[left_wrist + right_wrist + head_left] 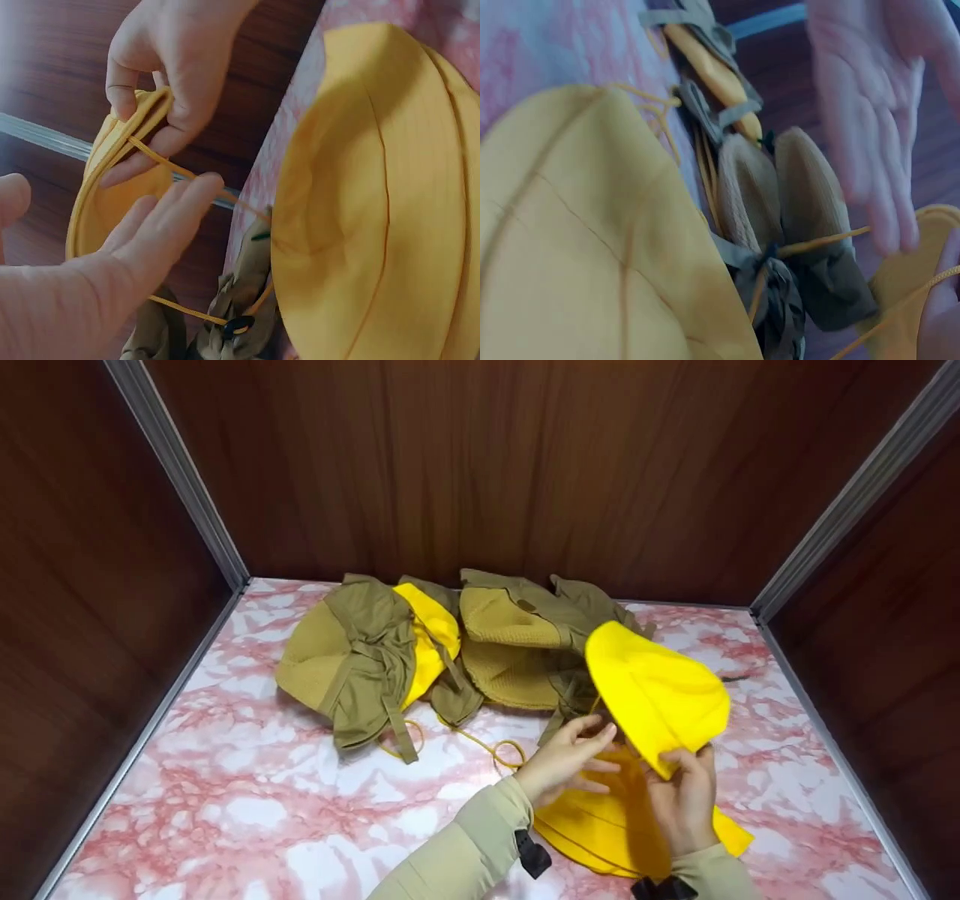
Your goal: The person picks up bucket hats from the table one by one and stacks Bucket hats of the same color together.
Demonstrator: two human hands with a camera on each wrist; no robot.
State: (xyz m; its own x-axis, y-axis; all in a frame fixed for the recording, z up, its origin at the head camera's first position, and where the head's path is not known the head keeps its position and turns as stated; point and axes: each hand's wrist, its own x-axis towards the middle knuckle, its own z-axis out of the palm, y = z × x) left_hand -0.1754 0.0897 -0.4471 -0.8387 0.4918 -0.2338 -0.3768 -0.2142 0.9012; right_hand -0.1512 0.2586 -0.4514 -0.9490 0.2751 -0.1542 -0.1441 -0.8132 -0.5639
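Note:
My right hand pinches the brim of a yellow fabric hat, which is lifted and tilted over the table's right half. To its left is my left hand, fingers extended, reaching beside the hat's opening. In the left wrist view, its fingers lie close to the hat's thin yellow cord, and the right hand holds the folded rim. Beneath both hands, more yellow hats lie layered on the table, partly covered by the hands. A dark toggle sits on the cord.
Olive-brown hats with straps lie at the back left, with a yellow piece between them. Other olive-brown hats stand by the back wall. A loose yellow cord trails over the marbled tabletop. Dark panels enclose the sides.

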